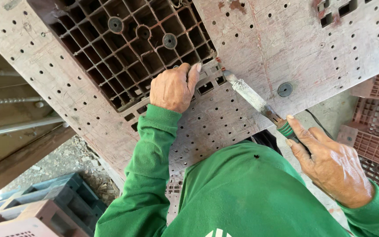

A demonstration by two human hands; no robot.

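Outdoor work area: bare ground, metal bars at 9 o'clock, dark crates [44, 202] at 7. Big perforated brown plastic panel [84, 101] fills the top. Left hand [172, 87] curls flat on the cracked grid edge, pressing it. Soldering iron [253, 98], tip at the crack near 12, is gripped by right hand [334, 164] at 4. Seam looks partly fused; work unfinished. Red crates [376, 127] at 3.

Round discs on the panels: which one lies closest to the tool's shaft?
The dark disc on the flat perforated panel, just right of the tool that the right hand holds. The other three discs sit up in the open grid.
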